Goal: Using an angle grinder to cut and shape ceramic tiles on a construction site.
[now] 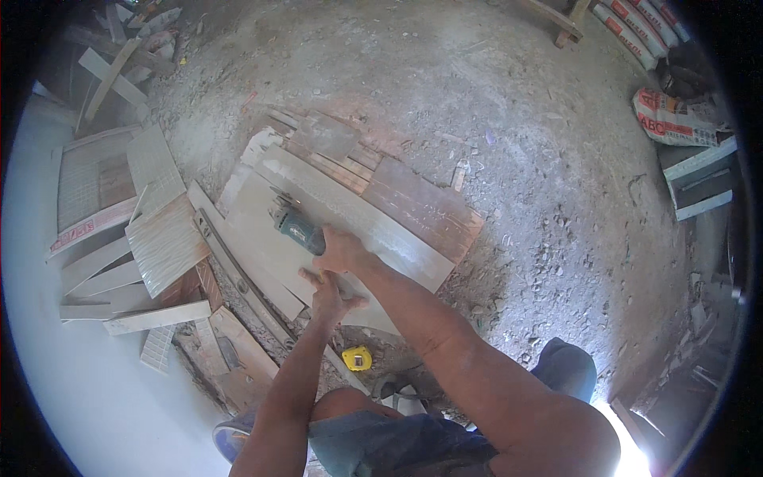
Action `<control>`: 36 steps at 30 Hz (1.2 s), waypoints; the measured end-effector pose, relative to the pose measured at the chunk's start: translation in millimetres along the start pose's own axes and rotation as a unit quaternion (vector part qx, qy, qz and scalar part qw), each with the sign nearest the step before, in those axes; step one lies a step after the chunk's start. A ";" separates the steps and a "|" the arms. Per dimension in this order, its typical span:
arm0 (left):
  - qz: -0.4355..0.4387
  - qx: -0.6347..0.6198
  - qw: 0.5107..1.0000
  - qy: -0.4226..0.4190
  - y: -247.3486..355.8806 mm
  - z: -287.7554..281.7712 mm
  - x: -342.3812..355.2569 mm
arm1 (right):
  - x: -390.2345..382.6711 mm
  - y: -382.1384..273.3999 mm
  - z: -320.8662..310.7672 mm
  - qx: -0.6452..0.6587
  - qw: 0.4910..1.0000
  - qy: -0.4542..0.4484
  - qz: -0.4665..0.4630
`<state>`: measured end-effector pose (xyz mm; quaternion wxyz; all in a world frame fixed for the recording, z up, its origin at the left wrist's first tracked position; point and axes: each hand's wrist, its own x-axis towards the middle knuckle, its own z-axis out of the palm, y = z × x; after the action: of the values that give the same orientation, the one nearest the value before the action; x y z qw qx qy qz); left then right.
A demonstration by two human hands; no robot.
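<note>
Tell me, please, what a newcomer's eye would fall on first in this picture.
Most likely the teal power tool just left of centre, gripped by the right hand over a pale slab, with the left hand spread just below. Next, the bright yellow tape measure stands out at the lower middle. Red-and-white sacks at the upper right may also catch the eye.

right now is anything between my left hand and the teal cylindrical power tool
Your right hand covers the rear end of the teal cylindrical power tool; nothing visible stands between your left hand and its exposed body.
</note>
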<state>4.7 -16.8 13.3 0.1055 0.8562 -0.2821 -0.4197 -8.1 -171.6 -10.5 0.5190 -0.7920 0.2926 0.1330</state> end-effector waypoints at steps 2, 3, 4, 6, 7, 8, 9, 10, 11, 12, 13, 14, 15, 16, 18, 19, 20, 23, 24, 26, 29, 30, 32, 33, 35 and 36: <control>-0.007 0.004 1.000 -0.005 -0.5 0.6 1.1 | -4.8 3.2 1.4 0.005 1.000 0.021 -0.004; -0.005 0.004 1.000 -0.005 -6.5 3.1 3.6 | -6.7 3.4 1.4 0.005 1.000 0.023 -0.004; 0.011 0.030 0.999 0.014 -15.7 6.8 6.9 | -7.3 2.5 2.5 0.002 1.000 0.026 -0.010; 0.029 0.057 0.997 0.032 -25.5 10.8 10.6 | -7.6 1.3 2.3 0.000 0.999 0.029 -0.016; 0.027 0.059 0.997 0.032 -26.1 11.2 10.8 | -7.3 0.7 1.5 0.000 1.000 0.022 -0.015; 0.026 0.061 0.997 0.032 -27.0 11.5 10.8 | -7.1 -0.4 1.2 0.001 1.000 0.015 -0.014; 0.027 0.062 0.997 0.029 -19.0 9.2 8.8 | -6.3 2.9 1.6 0.002 1.000 0.015 -0.011; 0.006 0.045 0.999 -0.001 -3.8 2.1 4.0 | -4.5 6.9 2.1 0.002 1.000 0.016 -0.013; -0.015 0.029 0.999 -0.030 4.9 -0.5 2.1 | -2.9 11.0 2.9 0.001 1.000 0.016 -0.015; -0.016 0.030 0.999 -0.029 2.0 -0.2 2.4 | -1.8 9.6 4.8 0.002 1.000 0.016 -0.017; -0.004 0.050 0.999 -0.013 -2.6 1.5 3.9 | -1.1 8.6 6.9 0.005 0.999 0.031 -0.023; 0.007 0.069 0.998 0.003 -5.7 2.6 4.9 | -0.5 8.4 8.3 0.007 0.998 0.047 -0.028; 0.007 0.070 0.998 0.002 -3.7 1.9 3.8 | -0.4 8.7 7.3 0.008 0.999 0.047 -0.027; 0.008 0.049 0.999 -0.003 -1.1 0.7 2.3 | 0.2 9.3 5.5 0.009 0.999 0.031 -0.021; 0.007 0.030 1.000 -0.006 -4.5 1.9 2.9 | -0.8 6.2 4.3 0.010 1.000 0.014 -0.018; 0.024 0.041 0.999 0.015 -12.6 5.9 5.9 | -1.9 3.1 5.0 0.011 1.000 0.021 -0.011; 0.042 0.052 0.997 0.036 -20.9 9.0 9.1 | -2.9 0.3 5.2 0.011 1.000 0.028 -0.003; 0.049 0.051 0.997 0.036 -28.5 11.9 13.7 | -0.1 3.0 3.1 0.009 1.000 0.005 -0.013; 0.051 0.049 0.997 0.032 -21.0 11.6 11.9 | -1.4 6.6 1.9 0.008 1.000 0.005 -0.009; -0.007 0.020 1.000 -0.002 1.2 3.0 2.4 | -6.6 8.3 -1.3 0.008 1.000 -0.008 -0.006; -0.020 0.000 1.000 -0.017 -1.4 0.9 4.9 | -7.9 12.2 8.6 -0.013 0.999 0.029 -0.013; -0.020 -0.001 1.000 -0.017 -4.3 2.5 5.5 | -9.4 13.4 10.1 -0.014 0.999 0.029 -0.013; 0.027 -0.003 0.999 0.025 -9.9 6.1 5.8 | -11.7 16.6 11.6 -0.006 0.999 0.045 -0.021; 0.027 -0.004 0.999 0.024 -10.2 6.1 5.6 | -13.8 17.0 10.8 -0.007 0.999 0.044 -0.020; 0.009 0.009 1.000 0.010 -9.9 5.6 6.4 | -18.2 17.7 8.8 0.006 0.999 0.032 -0.022; 0.009 0.008 1.000 0.009 -8.9 4.9 6.8 | -19.5 18.1 8.5 0.006 0.999 0.032 -0.022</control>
<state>7.7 -13.2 2.0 0.1048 0.8582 -0.2927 -0.4085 -33.7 -162.9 -17.5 0.5168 -0.7989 0.2929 0.0944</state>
